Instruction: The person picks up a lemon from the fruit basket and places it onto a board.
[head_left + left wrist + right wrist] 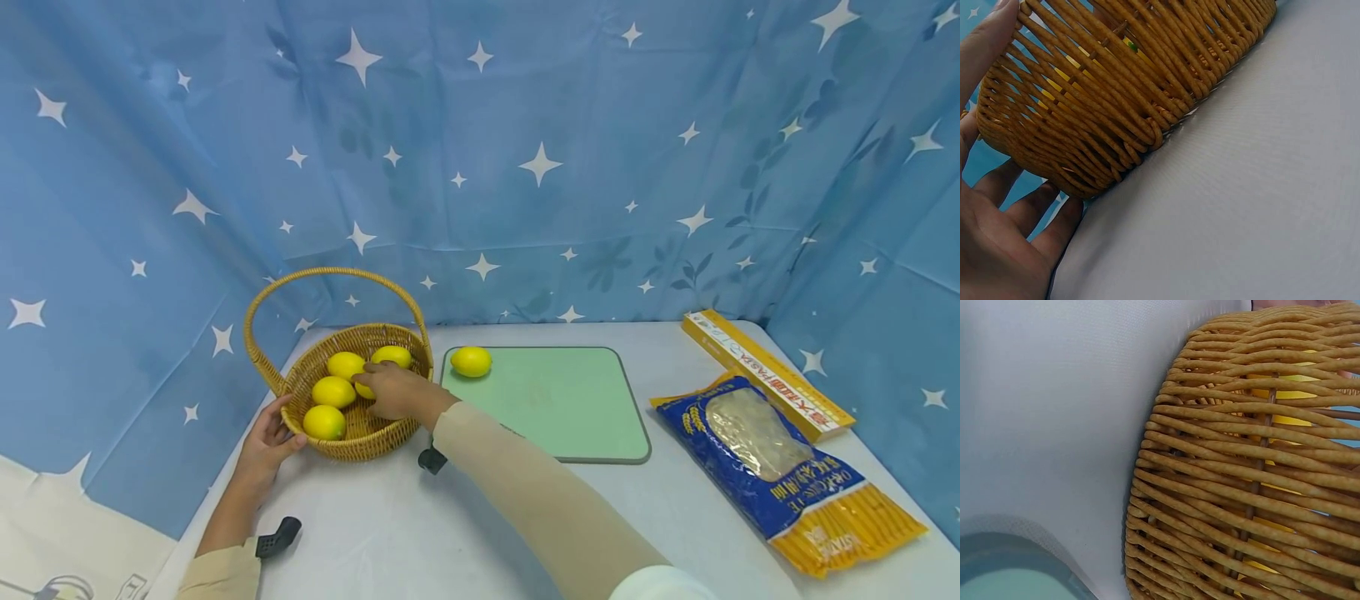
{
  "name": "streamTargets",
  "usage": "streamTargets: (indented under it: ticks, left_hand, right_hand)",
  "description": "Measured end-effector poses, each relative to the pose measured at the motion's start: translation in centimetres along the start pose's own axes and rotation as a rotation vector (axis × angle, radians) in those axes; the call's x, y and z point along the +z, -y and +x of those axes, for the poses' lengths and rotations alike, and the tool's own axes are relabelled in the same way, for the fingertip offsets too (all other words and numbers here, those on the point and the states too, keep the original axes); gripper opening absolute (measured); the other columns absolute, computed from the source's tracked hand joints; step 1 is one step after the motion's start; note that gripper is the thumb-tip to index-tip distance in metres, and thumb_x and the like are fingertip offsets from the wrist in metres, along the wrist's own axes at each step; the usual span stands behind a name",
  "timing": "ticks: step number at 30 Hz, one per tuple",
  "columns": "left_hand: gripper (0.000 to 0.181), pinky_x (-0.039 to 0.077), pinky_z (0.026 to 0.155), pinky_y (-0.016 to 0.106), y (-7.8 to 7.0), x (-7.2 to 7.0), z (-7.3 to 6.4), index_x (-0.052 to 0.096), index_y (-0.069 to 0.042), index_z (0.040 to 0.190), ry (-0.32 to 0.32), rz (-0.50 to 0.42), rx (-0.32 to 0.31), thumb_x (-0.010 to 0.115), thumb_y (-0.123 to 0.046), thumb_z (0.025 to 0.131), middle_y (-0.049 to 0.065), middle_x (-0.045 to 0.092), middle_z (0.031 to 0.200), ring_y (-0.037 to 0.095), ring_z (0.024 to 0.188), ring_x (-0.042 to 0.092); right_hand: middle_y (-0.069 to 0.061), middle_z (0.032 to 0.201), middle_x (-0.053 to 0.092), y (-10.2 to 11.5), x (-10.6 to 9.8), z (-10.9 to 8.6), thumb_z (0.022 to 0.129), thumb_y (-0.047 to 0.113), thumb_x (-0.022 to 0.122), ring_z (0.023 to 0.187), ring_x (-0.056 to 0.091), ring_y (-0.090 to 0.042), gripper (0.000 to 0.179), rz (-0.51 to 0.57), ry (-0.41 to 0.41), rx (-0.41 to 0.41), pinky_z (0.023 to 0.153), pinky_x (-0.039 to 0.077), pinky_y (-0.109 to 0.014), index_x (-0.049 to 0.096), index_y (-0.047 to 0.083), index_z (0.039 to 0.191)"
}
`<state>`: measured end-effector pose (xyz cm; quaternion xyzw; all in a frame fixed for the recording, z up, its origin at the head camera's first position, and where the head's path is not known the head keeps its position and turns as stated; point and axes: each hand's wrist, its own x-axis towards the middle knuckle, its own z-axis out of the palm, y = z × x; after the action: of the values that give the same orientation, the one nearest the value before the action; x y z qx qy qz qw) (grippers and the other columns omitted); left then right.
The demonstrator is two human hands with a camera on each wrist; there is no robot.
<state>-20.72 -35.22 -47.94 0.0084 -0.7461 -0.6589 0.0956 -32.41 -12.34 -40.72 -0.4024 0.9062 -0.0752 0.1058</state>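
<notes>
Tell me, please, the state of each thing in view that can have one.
Basket: upright, handle raised, holding lemons.
Left hand: gripping the basket.
Right hand: inside it, fingers around a lemon.
Green board: lying flat.
Lone lemon: whole, resting on the board.
Blue-yellow bag: lying down, filled.
Yellow box: lying flat.

The left sleeve (pixel 221 575) and the right sleeve (pixel 540 492) are plain beige, each ending near the wrist. Higher on the right arm appears a rounded white piece (pixel 660 585). One bent black device (pixel 278 537) sits at the left wrist, another black device (pixel 432 460) at the right.
</notes>
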Motion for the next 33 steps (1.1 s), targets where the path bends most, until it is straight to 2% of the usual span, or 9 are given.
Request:
streamTargets:
  ticks: [8, 17, 24, 33]
  left_hand:
    - [0.074, 0.035, 0.101, 0.014, -0.06, -0.01, -0.05, 0.024, -0.012, 0.153, -0.004, 0.025, -0.022, 0.065, -0.003, 0.092, 0.017, 0.012, 0.161, 0.037, 0.145, 0.016]
    - [0.075, 0.039, 0.095, 0.009, 0.15, -0.09, 0.05, 0.024, -0.013, 0.153, -0.01, 0.019, -0.019, 0.066, -0.002, 0.092, 0.018, 0.013, 0.16, 0.037, 0.144, 0.017]
    - [0.075, 0.035, 0.102, 0.016, 0.14, 0.0, 0.03, 0.025, -0.015, 0.153, -0.021, 0.042, -0.031, 0.066, -0.004, 0.092, 0.016, 0.014, 0.161, 0.036, 0.144, 0.018]
    - [0.075, 0.035, 0.102, 0.016, 0.23, -0.09, 0.12, 0.024, -0.014, 0.154, -0.016, 0.036, -0.021, 0.066, -0.003, 0.092, 0.017, 0.012, 0.161, 0.036, 0.145, 0.016]
  right_hand:
    - [0.004, 0.157, 0.027, 0.11, 0.04, -0.14, 0.097, 0.031, 0.062, 0.142, 0.027, -0.018, 0.058, 0.005, -0.027, -0.002, 0.11, 0.035, -0.032, 0.039, 0.03, 0.15]
    - [0.002, 0.154, 0.032, 0.13, 0.13, -0.19, 0.096, 0.031, 0.063, 0.138, 0.034, -0.021, 0.054, -0.003, -0.064, -0.006, 0.106, 0.039, -0.034, 0.044, 0.032, 0.147]
    - [0.001, 0.154, 0.032, -0.01, 0.23, -0.02, 0.095, 0.029, 0.063, 0.138, 0.035, -0.021, 0.054, -0.011, -0.066, -0.013, 0.106, 0.04, -0.033, 0.044, 0.031, 0.146]
    - [0.0, 0.153, 0.035, -0.08, 0.47, 0.14, 0.1, 0.018, 0.055, 0.136, 0.039, -0.022, 0.048, -0.018, -0.094, -0.015, 0.106, 0.04, -0.033, 0.046, 0.031, 0.145]
